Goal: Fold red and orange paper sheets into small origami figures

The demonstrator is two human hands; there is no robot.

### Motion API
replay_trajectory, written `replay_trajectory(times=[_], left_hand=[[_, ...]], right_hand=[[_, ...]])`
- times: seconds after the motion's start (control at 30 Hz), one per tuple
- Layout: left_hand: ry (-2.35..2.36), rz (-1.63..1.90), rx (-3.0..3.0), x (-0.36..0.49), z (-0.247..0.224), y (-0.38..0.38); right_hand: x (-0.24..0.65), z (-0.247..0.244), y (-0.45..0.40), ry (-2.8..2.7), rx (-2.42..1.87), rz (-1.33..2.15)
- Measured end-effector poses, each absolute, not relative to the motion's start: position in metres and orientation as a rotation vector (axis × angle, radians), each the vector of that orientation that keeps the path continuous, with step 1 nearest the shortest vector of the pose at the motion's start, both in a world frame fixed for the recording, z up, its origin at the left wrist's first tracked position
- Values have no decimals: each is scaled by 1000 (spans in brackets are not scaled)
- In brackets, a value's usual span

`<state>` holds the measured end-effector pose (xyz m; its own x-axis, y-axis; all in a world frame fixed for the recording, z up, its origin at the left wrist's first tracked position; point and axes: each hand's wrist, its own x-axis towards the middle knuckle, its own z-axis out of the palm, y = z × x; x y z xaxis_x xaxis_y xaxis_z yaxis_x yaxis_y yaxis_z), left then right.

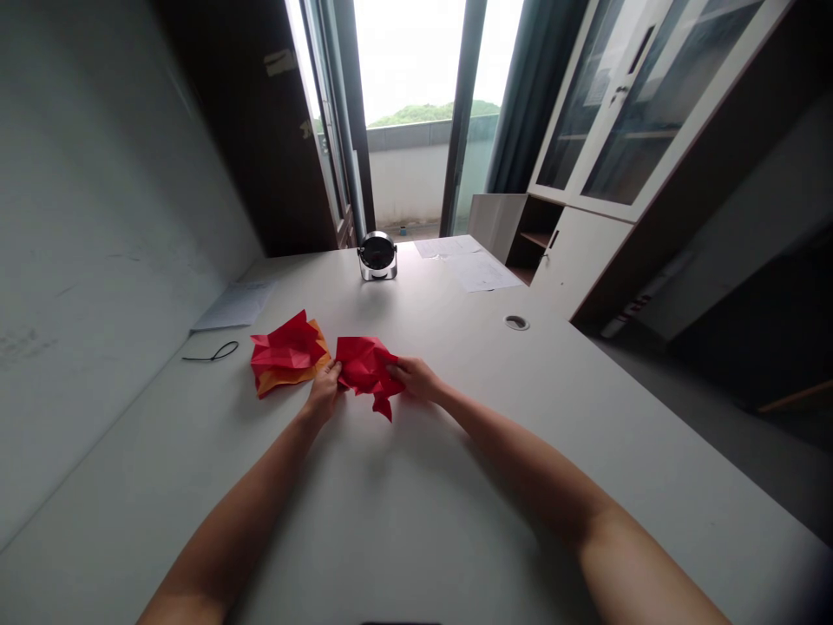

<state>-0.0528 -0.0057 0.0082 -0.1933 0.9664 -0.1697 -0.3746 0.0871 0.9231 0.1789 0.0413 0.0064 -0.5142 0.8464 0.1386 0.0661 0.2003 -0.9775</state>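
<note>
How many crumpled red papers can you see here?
2 visible: one red paper held by the left hand and right hand; another red paper to its left, lying with orange paper. Others may be hidden.

Your two hands, left hand (325, 386) and right hand (416, 379), share one crumpled red paper (365, 363). Left of that paper you have one red-and-orange pile (290, 351) and one black cable tie (213, 357); beyond it, one round device (377, 253); rightward, one grommet (516, 322).

The left hand (325, 384) and right hand (416, 378) hold a crumpled red paper (364, 365) over the white table (390, 538); at left, another red paper (286, 345) lies upon an orange paper (286, 377).
</note>
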Motion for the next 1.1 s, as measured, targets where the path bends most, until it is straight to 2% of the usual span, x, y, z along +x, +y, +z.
replay_trajectory(times=[0.17,0.33,0.5,0.9,1.1], left_hand=[[1174,1421,789,-53,5,-5],[1150,1422,762,-53,4,-4],[1081,1376,730,-53,8,-8],[1052,1345,708,-58,8,-6],[1037,1320,715,-59,6,-5]], right_hand=[[177,6,43,-1431,-735,1838],[178,12,39,-1310,-718,1945],[176,5,42,-1390,-783,1814],[183,-7,58,-1579,-1045,1222],[189,-12,71,-1359,-1031,1262]])
